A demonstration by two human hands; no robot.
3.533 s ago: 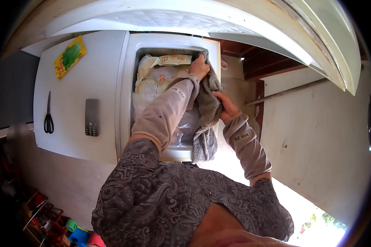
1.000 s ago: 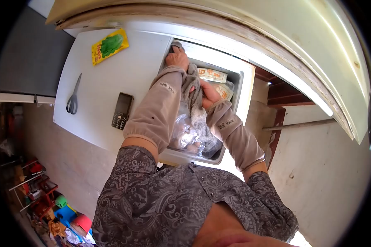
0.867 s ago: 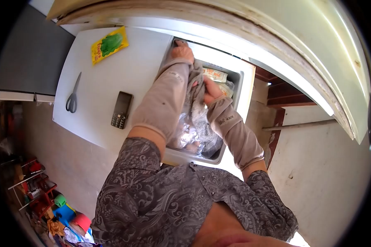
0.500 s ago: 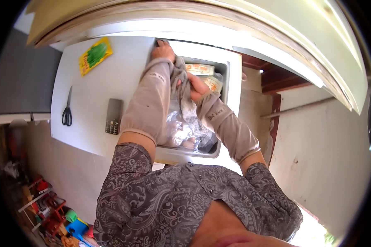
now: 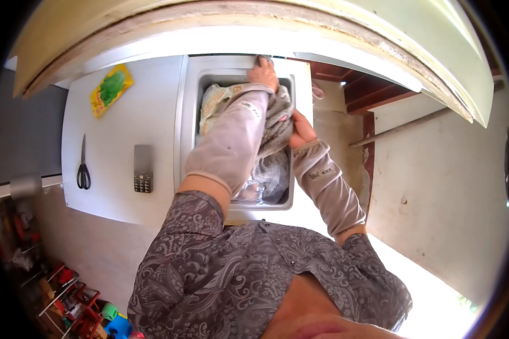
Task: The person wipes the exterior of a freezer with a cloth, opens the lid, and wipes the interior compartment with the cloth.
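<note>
My left hand [image 5: 263, 74] is closed on one end of a grey-brown cloth [image 5: 277, 130], pressing it against the white rim [image 5: 209, 66] at the back of a grey-lined compartment. The rest of the cloth hangs in folds over the compartment's right side. Lower down, my right hand [image 5: 303, 129] grips the cloth's right edge; its fingertips are partly hidden. Under the cloth lie a pale printed bag [image 5: 214, 103] and clear plastic bags [image 5: 268, 178] with contents I cannot make out. My left sleeve covers part of the compartment.
On the white surface to the left lie a yellow-and-green packet [image 5: 112, 90], black-handled scissors [image 5: 83, 169] and a keypad phone [image 5: 143, 169]. A thick cream panel [image 5: 254, 14] overhangs the back. Red racks and coloured items [image 5: 85, 305] stand on the floor at lower left.
My left hand has moved right along the back rim with the cloth. The cloth now bunches further right, uncovering the left of the compartment. My view has shifted slightly.
</note>
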